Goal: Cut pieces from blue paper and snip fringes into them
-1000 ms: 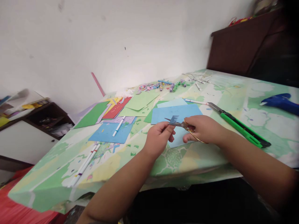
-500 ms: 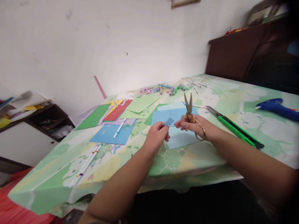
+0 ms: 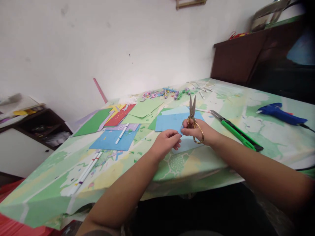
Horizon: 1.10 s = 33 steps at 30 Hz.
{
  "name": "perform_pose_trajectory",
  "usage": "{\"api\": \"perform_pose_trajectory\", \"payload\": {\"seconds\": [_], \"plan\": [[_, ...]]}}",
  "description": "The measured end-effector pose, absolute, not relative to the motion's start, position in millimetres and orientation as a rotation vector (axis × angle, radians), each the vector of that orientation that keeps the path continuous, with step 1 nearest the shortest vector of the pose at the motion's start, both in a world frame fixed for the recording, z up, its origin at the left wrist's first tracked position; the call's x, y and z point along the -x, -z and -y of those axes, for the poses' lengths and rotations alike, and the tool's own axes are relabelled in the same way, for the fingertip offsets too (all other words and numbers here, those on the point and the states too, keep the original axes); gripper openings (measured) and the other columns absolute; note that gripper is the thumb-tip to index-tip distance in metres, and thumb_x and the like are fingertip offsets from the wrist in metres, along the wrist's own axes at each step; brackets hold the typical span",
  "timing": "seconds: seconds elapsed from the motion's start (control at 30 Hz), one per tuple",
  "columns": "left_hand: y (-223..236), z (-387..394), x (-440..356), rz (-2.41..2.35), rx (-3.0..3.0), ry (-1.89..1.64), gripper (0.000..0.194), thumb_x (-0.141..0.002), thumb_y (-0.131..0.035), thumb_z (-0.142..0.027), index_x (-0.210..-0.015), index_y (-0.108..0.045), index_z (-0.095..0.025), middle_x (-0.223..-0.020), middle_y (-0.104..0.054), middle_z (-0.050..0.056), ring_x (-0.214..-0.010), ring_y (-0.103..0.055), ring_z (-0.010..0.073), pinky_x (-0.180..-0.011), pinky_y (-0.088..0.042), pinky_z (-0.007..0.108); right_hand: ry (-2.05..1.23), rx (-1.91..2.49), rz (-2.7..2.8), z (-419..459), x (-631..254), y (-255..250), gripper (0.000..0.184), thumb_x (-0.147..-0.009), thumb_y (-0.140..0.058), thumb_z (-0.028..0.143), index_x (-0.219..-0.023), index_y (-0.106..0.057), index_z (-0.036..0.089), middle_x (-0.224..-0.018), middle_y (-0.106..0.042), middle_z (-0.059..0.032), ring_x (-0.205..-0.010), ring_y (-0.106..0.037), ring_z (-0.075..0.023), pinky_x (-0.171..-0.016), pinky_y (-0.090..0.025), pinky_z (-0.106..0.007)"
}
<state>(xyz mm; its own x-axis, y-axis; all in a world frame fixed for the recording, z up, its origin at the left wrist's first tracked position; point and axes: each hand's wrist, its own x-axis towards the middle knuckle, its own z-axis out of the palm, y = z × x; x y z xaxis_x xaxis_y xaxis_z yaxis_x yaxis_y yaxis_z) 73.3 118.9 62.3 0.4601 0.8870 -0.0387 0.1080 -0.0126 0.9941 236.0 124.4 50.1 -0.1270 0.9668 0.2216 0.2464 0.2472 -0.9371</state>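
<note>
My right hand (image 3: 200, 132) is closed on small gold-handled scissors (image 3: 192, 109), whose blades point upward and away from me. My left hand (image 3: 166, 142) is closed in a pinch beside it, fingertips meeting the right hand's over a small blue paper piece (image 3: 181, 130) that is mostly hidden. Both hands hover above light blue paper sheets (image 3: 172, 122) lying on the green patterned table (image 3: 118, 170).
A green utility knife (image 3: 236, 135) lies right of my hands, a blue glue gun (image 3: 280, 113) farther right. Coloured paper sheets (image 3: 118, 114), white pens (image 3: 121, 133) and rolled paper scraps (image 3: 169, 94) cover the far table. A dark cabinet (image 3: 236, 59) stands at back right.
The scissors were cutting the fringed blue piece, then swung blades-up. My hands came together, and the blue piece is now mostly hidden between the fingertips.
</note>
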Motion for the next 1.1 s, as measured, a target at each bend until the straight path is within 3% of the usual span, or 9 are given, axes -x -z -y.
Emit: {"api": "perform_pose_trajectory", "payload": {"seconds": [0.43,0.63,0.77,0.97,1.1], "plan": [[-64,-117,-75,-0.909,-1.397,-0.699,0.012,-0.066,-0.056,-0.022,-0.059,-0.053,-0.013,-0.053,-0.053,-0.001,-0.042,-0.049,0.0061,-0.042,-0.039,0.02,-0.881,1.181,1.645,-122,-236,-50,0.028,-0.06,-0.063,0.039,-0.074,-0.048,0.019,-0.065,-0.05,0.0025,-0.059,-0.046,-0.0122,-0.058,-0.037,-0.028],[-65,-120,-72,-0.946,-1.318,-1.018,0.014,-0.065,-0.058,-0.027,-0.065,-0.054,-0.014,-0.054,-0.051,-0.002,-0.042,-0.047,0.0065,-0.043,-0.04,0.02,-0.465,1.39,1.757,-115,-238,-61,0.024,-0.068,-0.053,0.044,-0.071,-0.055,0.02,-0.065,-0.054,-0.0002,-0.063,-0.048,-0.0149,-0.06,-0.037,-0.029],[-61,-126,-71,-1.034,-1.322,-1.037,0.013,-0.066,-0.055,-0.027,-0.066,-0.053,-0.015,-0.056,-0.051,-0.001,-0.044,-0.047,0.0075,-0.045,-0.041,0.022,-0.456,1.414,1.829,-114,-236,-62,0.023,-0.069,-0.051,0.042,-0.067,-0.054,0.02,-0.062,-0.053,0.0006,-0.061,-0.047,-0.0141,-0.059,-0.037,-0.027],[-52,-134,-68,-1.283,-2.048,-0.86,0.013,-0.068,-0.049,-0.027,-0.064,-0.058,-0.018,-0.065,-0.059,0.002,-0.064,-0.053,0.0149,-0.063,-0.042,0.028,-0.422,1.521,1.681,-123,-244,-59,0.026,-0.069,-0.05,0.045,-0.063,-0.049,0.02,-0.059,-0.048,0.0013,-0.059,-0.044,-0.014,-0.055,-0.033,-0.027],[-51,-132,-77,-1.195,-2.173,-0.859,0.019,-0.069,-0.051,-0.031,-0.078,-0.062,-0.018,-0.08,-0.062,0.005,-0.076,-0.053,0.017,-0.073,-0.041,0.03,-0.608,1.386,1.602,-124,-246,-58,0.027,-0.07,-0.05,0.045,-0.063,-0.049,0.019,-0.058,-0.045,0.0023,-0.058,-0.043,-0.0132,-0.056,-0.033,-0.027]]}}
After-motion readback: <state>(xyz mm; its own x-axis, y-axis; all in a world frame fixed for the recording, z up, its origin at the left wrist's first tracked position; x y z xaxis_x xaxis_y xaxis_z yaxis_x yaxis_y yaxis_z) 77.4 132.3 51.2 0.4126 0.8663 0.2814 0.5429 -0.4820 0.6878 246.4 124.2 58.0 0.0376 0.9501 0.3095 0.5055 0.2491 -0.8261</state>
